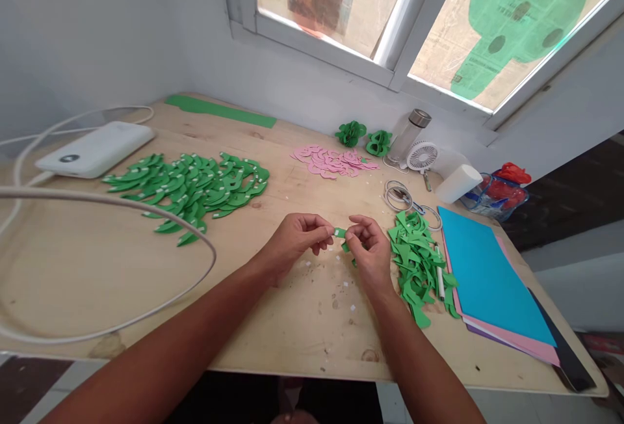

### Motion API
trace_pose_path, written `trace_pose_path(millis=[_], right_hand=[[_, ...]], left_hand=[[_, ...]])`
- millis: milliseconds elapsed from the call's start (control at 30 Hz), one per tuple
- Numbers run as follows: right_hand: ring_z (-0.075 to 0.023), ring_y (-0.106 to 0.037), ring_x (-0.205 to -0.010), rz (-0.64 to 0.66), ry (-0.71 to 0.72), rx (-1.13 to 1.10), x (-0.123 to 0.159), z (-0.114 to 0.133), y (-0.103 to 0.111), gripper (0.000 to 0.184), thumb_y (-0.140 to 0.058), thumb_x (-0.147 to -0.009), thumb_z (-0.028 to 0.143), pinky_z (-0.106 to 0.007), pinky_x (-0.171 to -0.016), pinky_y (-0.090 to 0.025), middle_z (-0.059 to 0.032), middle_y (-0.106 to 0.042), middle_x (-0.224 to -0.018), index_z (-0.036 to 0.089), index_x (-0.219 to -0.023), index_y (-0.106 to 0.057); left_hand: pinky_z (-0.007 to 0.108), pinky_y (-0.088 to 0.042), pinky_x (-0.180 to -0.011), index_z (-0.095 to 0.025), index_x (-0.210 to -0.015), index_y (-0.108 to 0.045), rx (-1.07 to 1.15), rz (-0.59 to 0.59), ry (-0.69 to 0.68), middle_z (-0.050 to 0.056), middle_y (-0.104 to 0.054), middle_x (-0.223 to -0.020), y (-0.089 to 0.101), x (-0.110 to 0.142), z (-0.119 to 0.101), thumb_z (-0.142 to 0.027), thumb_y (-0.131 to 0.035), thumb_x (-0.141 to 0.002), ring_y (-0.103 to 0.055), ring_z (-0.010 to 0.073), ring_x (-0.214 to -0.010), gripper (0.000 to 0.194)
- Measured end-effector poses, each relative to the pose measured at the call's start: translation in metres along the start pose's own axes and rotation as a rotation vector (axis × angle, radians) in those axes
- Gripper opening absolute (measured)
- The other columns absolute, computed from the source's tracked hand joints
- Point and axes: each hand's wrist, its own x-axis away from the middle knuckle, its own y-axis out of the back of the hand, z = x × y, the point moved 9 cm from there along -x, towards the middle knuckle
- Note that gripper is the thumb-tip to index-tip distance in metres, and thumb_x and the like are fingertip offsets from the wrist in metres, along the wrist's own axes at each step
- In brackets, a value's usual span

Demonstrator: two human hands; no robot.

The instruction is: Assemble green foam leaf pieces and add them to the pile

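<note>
A small green cut-out piece (340, 233) with a white patch near its end is held between my two hands above the middle of the table. My left hand (299, 240) pinches at the patched end with thumb and fingers. From the other side, my right hand (371, 251) grips the same piece, hiding much of it. Left of my hands, many curved green cut-outs (195, 183) with white patches lie overlapping. A heap of green scraps (416, 255) sits just right of my right hand, with a white pen (440, 274) on it.
Pink cut-outs (331, 160) and two green paper shapes (351, 133) lie toward the wall, near a bottle (409, 134) and small fan (422, 156). Coloured sheets (492, 274) are stacked at right. A white power bank (95, 149) and looping cable (209, 268) occupy the left.
</note>
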Motion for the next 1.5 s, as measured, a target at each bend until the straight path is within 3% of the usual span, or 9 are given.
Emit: trace_pose_path(millis=[133,200,267,367,567,900,1133,1500], right_hand=[[-0.0186,-0.055,-0.084,-0.209,0.265,0.341,0.009,0.032,0.016,0.013,-0.056,-0.075,0.021,-0.033,-0.077,-0.042,-0.0048,-0.060,-0.084,0.018,-0.087,-0.058],[-0.0174,-0.054,-0.077,-0.192,0.331,0.401,0.013,0.041,0.012,0.007,-0.053,-0.078,0.021,-0.031,-0.074,-0.041,-0.0037,-0.059,-0.077,0.018,-0.080,-0.058],[-0.0151,-0.052,-0.067,-0.066,0.310,0.401,0.013,0.038,-0.001,0.010,-0.050,-0.080,0.021,-0.029,-0.066,-0.041,-0.0019,-0.058,-0.070,0.018,-0.077,-0.058],[-0.0142,-0.051,-0.064,0.010,0.247,0.357,0.011,0.028,-0.010,0.011,-0.049,-0.080,0.022,-0.027,-0.062,-0.040,-0.0012,-0.057,-0.068,0.017,-0.077,-0.059],[-0.0135,-0.049,-0.061,0.021,0.148,0.279,0.007,0.014,-0.010,0.012,-0.050,-0.079,0.025,-0.026,-0.060,-0.039,0.0002,-0.056,-0.064,0.018,-0.072,-0.057],[-0.0127,-0.047,-0.059,0.021,0.078,0.245,0.005,0.007,-0.008,0.012,-0.050,-0.076,0.024,-0.025,-0.060,-0.039,0.0010,-0.054,-0.062,0.018,-0.067,-0.055],[-0.0125,-0.047,-0.058,0.036,0.064,0.250,0.005,0.006,-0.008,0.014,-0.050,-0.076,0.026,-0.025,-0.060,-0.038,0.0011,-0.054,-0.061,0.018,-0.066,-0.055],[-0.0127,-0.047,-0.057,0.035,0.055,0.259,0.005,0.006,-0.007,0.012,-0.049,-0.074,0.022,-0.024,-0.056,-0.038,0.0009,-0.055,-0.059,0.018,-0.064,-0.055]], left_hand=[[0.021,-0.039,-0.047,-0.014,-0.062,-0.063,-0.132,-0.153,-0.100,0.000,-0.058,-0.055,0.010,0.001,-0.010,-0.029,-0.061,-0.069,-0.049,0.0101,-0.050,0.017],[0.021,-0.039,-0.048,-0.014,-0.064,-0.064,-0.206,-0.220,-0.169,0.000,-0.059,-0.056,0.013,0.004,-0.016,-0.030,-0.061,-0.069,-0.050,0.0106,-0.052,0.017],[0.021,-0.040,-0.050,-0.014,-0.066,-0.065,-0.268,-0.255,-0.237,0.000,-0.060,-0.059,0.012,0.008,-0.022,-0.029,-0.061,-0.070,-0.051,0.0107,-0.054,0.016],[0.021,-0.041,-0.054,-0.015,-0.067,-0.066,-0.353,-0.239,-0.314,0.000,-0.062,-0.060,0.006,0.012,-0.030,-0.026,-0.059,-0.072,-0.053,0.0109,-0.057,0.014],[0.021,-0.040,-0.055,-0.017,-0.070,-0.066,-0.487,-0.138,-0.362,0.001,-0.065,-0.065,-0.006,0.014,-0.034,-0.026,-0.054,-0.077,-0.054,0.0120,-0.059,0.017],[0.022,-0.041,-0.058,-0.017,-0.071,-0.066,-0.537,-0.074,-0.397,0.001,-0.064,-0.067,-0.011,0.014,-0.035,-0.025,-0.052,-0.079,-0.054,0.0125,-0.061,0.018],[0.022,-0.041,-0.058,-0.016,-0.073,-0.066,-0.495,-0.046,-0.355,0.003,-0.066,-0.070,-0.011,0.011,-0.030,-0.028,-0.051,-0.081,-0.055,0.0134,-0.064,0.020],[0.024,-0.041,-0.060,-0.017,-0.072,-0.064,-0.571,-0.043,-0.408,0.003,-0.064,-0.068,-0.013,0.013,-0.031,-0.028,-0.051,-0.081,-0.053,0.0136,-0.063,0.019]])
